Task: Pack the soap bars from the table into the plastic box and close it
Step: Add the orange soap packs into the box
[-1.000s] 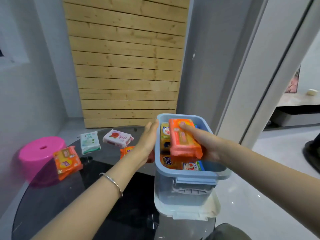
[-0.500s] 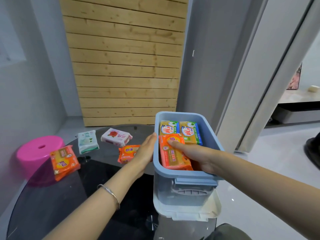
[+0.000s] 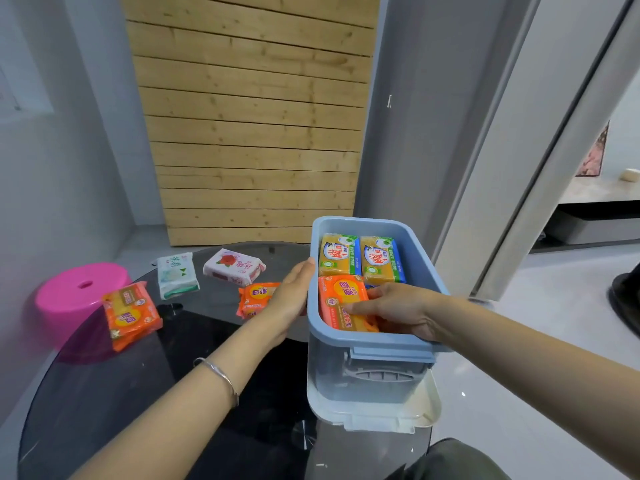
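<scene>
- Packing was partly done: two yellow soap bars (image 3: 360, 258) lay side by side at the far end of the plastic box (image 3: 346, 341).
- The right hand (image 3: 398, 311) reached inside the box, grasping an orange soap bar (image 3: 341, 296) low at the box's near end.
- The left hand (image 3: 294, 296) lay flat with its fingers straight against the box's left wall, holding nothing.
- Four wrapped bars waited on the counter (image 3: 138, 393) left of the box: a small orange bar (image 3: 256, 297) nearest it, a pink bar (image 3: 233, 266) and a green-and-white bar (image 3: 176, 275) farther out, and an orange pack (image 3: 131, 315) farthest.
- The white lid (image 3: 374, 415) sat beneath the box, so closing had yet to come.
</scene>
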The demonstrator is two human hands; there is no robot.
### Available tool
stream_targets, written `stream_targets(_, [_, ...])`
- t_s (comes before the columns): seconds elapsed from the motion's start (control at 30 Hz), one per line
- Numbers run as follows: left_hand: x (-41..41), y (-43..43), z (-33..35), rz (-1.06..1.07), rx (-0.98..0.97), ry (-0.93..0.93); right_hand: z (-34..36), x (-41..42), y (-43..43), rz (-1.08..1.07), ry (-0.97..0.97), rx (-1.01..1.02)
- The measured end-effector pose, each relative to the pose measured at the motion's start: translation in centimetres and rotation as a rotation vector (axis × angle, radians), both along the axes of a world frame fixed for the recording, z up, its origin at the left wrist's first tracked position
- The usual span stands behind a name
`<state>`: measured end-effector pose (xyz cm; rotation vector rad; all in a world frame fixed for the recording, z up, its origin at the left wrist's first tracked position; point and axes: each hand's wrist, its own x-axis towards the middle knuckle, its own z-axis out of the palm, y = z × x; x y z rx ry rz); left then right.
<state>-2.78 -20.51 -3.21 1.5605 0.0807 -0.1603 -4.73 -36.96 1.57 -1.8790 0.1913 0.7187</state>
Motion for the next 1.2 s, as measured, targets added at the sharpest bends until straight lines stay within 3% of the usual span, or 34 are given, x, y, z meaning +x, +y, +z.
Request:
stream_targets(0.17, [0.0, 1.8, -0.1, 0.030, 0.073, -0.051, 1.1, 0.0, 0.1, -0.077, -0.031, 0.088])
stream_targets(0.33, [0.1, 8.0, -0.4, 0.111, 0.182, -0.059, 4.8, 0.3, 2.0, -0.086, -0.349, -0.079])
stream_targets(0.47, [0.2, 13.6, -1.4, 0.261, 0.268, -0.065, 6.2, 0.7, 7.2, 0.193, -0.581, -0.076])
stream_targets(0.53, [0.2, 16.2, -2.3, 0.351, 0.326, -0.072, 5.3, 1.5, 10.7, 0.361, -0.606, -0.199])
stream_targets(0.63, [-0.1, 19.1, -3.6, 0.460, 0.453, -0.091, 2.7, 3.4, 15.1, 0.543, -0.528, -0.480])
stream_targets(0.73, [-0.7, 21.4, -5.2, 0.484, 0.660, -0.084, 0.6, 5.2, 18.0, 0.567, -0.350, -0.561])
stream_targets(0.83, [-0.7, 22.9, -6.3, 0.492, 0.798, -0.052, -1.1, 6.8, 19.2, 0.575, -0.379, -0.770])
stream_targets(0.97, [-0.2, 23.9, -7.4, 0.537, 0.853, 0.022, -3.1, 7.2, 19.4, 0.756, -0.426, -1.157])
stream_targets(1.1, [0.4, 24.8, -8.4, 0.590, 0.785, 0.140, -4.3, 8.1, 18.8, 0.826, -0.294, -1.207])
stream_targets(1.2, [1.2, 25.2, -8.3, 0.582, 0.790, 0.231, -5.1, 9.1, 18.6, 0.778, -0.359, -1.307])
